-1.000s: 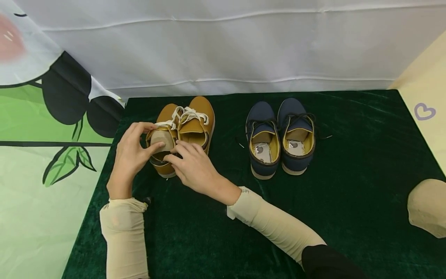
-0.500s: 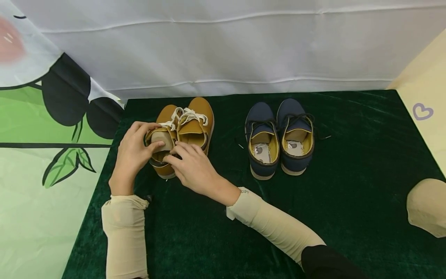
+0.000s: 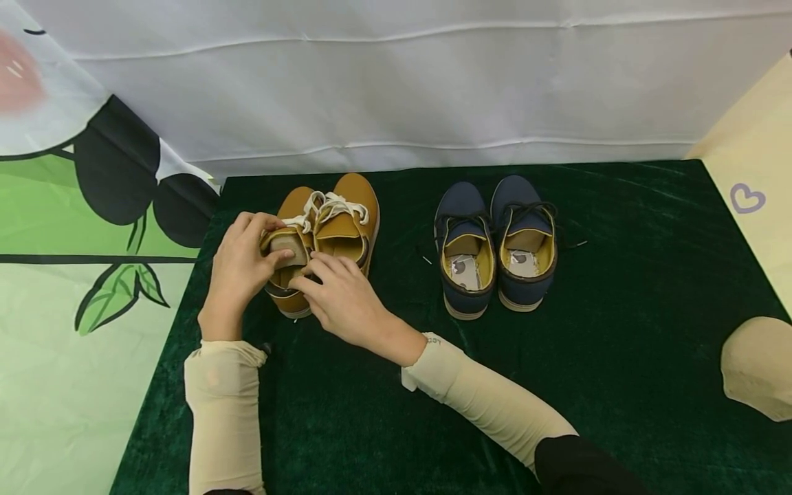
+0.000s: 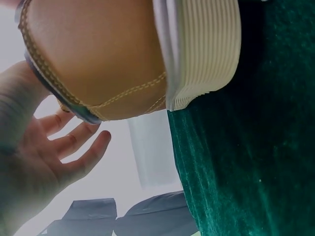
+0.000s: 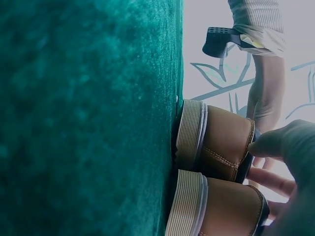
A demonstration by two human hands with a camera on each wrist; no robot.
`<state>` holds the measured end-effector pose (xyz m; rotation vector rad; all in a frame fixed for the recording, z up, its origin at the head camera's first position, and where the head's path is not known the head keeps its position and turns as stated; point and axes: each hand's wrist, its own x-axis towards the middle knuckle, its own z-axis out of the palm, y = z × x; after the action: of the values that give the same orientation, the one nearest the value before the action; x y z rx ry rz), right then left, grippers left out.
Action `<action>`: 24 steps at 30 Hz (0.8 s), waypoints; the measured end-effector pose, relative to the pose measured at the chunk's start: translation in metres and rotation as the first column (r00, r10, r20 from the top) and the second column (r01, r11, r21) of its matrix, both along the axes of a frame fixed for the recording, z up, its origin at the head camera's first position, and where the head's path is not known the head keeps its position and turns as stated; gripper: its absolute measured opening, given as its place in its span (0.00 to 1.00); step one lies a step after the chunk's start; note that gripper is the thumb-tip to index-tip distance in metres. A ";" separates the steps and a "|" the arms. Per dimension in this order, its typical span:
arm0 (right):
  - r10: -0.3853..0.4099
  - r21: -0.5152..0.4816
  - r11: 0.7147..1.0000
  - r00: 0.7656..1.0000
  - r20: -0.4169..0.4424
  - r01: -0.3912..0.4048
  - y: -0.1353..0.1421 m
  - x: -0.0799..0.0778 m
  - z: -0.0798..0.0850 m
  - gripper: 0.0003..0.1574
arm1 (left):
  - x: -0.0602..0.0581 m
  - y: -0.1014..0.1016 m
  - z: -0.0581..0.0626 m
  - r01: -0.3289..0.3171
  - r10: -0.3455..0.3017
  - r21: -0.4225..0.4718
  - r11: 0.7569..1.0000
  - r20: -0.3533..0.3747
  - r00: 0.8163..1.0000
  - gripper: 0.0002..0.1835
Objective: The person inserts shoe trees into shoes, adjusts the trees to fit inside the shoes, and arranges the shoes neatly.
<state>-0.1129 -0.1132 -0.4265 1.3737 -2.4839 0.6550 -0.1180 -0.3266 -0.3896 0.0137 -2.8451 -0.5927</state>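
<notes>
Green velvet cloth [image 3: 371,426] carried the left tan lace-up shoe [image 5: 224,135] beside its mate [image 3: 360,196], where I had left hand [image 3: 238,261] over its opening [image 3: 301,249] and right hand [image 3: 343,299] at its heel collar [image 5: 241,173], couldn't tell if either pinched; steadying the heel while working the front seemed soundest.

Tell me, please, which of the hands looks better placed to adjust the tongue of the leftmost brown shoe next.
Probably the left hand: its thumb lies over the tongue, its fingers near the white laces, while the right hand sits farther back, at the collar.
</notes>
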 end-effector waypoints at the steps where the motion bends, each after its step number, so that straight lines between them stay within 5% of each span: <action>1: 0.000 0.002 1.000 1.000 0.001 0.000 0.000 0.000 0.000 0.20 | -0.001 0.000 0.000 0.000 0.000 -0.003 1.000 -0.002 1.000 0.25; 24: 0.002 0.022 1.000 1.000 -0.006 -0.002 0.000 -0.001 -0.001 0.23 | -0.019 -0.001 -0.015 -0.011 0.007 -0.046 0.999 -0.083 0.997 0.21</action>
<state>-0.1136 -0.1132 -0.4277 1.3840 -2.4925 0.6246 -0.1366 -0.3271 -0.4049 -0.0053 -2.7761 -0.5132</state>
